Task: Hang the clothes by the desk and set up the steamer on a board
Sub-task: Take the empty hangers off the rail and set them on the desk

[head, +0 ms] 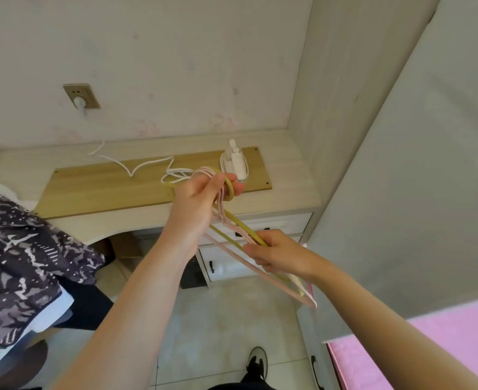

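Observation:
A bundle of pink and yellow hangers [260, 270] is held in front of me above the floor. My left hand [198, 201] grips their hooks, and my right hand [277, 253] pinches the shoulder bars lower down. Behind the hands, a white steamer [236, 163] stands upright on a wooden board [105, 187] that lies on the pale desk [294, 175]. The steamer's white cord [136, 167] runs across the board to a plug in the wall socket [81, 97]. Dark patterned clothes [21, 260] lie heaped at the left.
The desk has drawers [277, 223] under its right side and an open knee space below. A tall pale cabinet side [401, 192] fills the right. A pink surface [443, 347] is at the lower right. My shoe [257, 361] stands on the tiled floor.

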Action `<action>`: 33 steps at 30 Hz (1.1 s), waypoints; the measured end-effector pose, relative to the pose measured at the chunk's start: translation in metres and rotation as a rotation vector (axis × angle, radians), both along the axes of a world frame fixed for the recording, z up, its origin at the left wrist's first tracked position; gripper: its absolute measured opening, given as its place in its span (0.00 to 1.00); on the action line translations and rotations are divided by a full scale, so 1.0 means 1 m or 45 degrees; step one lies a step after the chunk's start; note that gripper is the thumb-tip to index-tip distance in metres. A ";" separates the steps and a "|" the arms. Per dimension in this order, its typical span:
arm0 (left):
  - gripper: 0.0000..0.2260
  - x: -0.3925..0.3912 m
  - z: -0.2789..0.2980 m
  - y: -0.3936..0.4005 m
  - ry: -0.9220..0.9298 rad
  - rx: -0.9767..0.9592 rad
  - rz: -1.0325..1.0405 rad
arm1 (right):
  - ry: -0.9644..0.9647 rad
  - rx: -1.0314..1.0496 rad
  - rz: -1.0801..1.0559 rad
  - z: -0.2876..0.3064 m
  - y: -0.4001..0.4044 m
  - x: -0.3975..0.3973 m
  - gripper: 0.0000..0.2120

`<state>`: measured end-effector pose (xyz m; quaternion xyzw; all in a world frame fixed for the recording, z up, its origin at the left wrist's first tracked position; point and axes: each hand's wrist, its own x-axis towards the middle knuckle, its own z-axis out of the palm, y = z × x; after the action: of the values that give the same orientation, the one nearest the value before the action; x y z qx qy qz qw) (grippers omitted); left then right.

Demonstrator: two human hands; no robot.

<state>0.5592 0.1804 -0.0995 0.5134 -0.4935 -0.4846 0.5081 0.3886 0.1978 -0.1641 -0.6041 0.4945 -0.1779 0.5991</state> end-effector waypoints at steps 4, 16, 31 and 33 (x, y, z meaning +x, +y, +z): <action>0.12 -0.026 0.013 -0.033 -0.089 -0.064 -0.036 | -0.162 0.090 -0.026 0.005 -0.029 -0.015 0.12; 0.10 -0.086 0.022 -0.119 -0.046 -0.015 -0.302 | -0.180 -0.066 -0.418 -0.004 -0.090 -0.051 0.15; 0.07 -0.054 -0.035 -0.296 0.361 0.536 -0.404 | 0.460 -0.296 -0.727 -0.068 -0.236 -0.048 0.11; 0.06 -0.045 -0.054 -0.318 0.411 0.665 -0.370 | 0.618 -0.322 -0.725 -0.082 -0.250 -0.047 0.10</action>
<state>0.5140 -0.1375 -0.1530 0.4670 -0.3339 -0.7371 0.3566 0.3418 -0.0527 -0.2459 -0.5362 0.7439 -0.2484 0.3122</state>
